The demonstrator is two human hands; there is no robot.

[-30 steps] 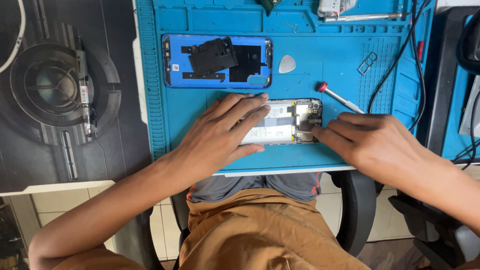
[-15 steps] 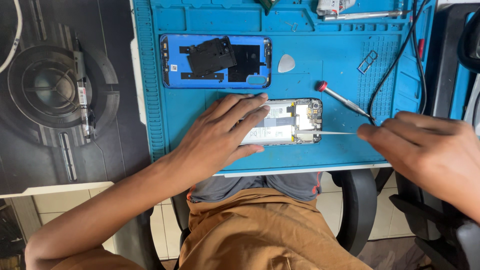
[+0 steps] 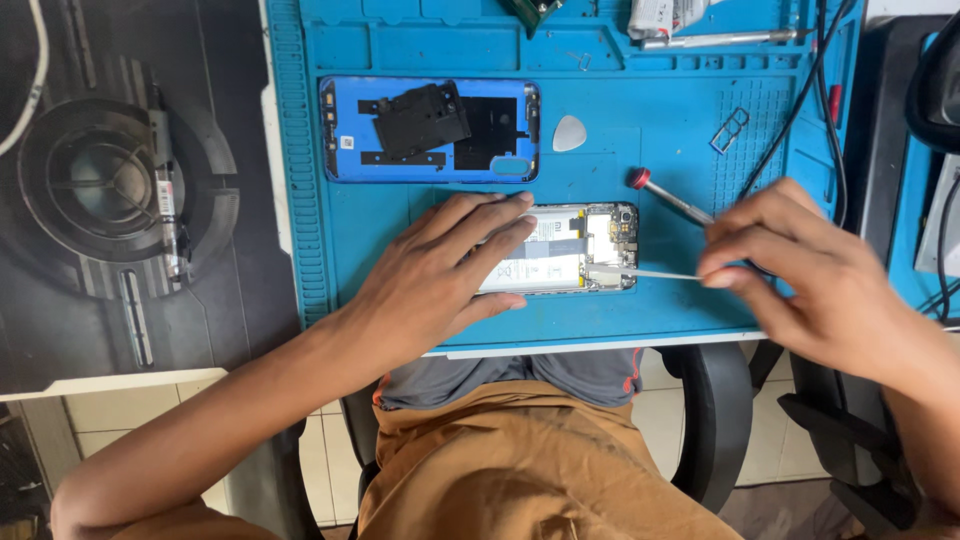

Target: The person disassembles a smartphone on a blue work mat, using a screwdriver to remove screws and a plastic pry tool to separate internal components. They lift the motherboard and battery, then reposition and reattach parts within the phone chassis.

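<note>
Head view, looking down on a blue work mat (image 3: 400, 250). Left hand (image 3: 440, 275) flat, fingers spread, pressing on one opened phone (image 3: 570, 248) near the mat's near edge, forearm slanting in from near left. Right hand (image 3: 800, 270) to the right of the phone, fingertips pressed together, pinching one thin white strip (image 3: 645, 273) stretched taut from the phone's right end. One blue back cover (image 3: 430, 130) farther off, just beyond the left hand. One white pick (image 3: 568, 133) right of the cover. One red-capped screwdriver (image 3: 665, 195) lying between phone and right hand. Black cables (image 3: 800, 110) trailing at far right.
</note>
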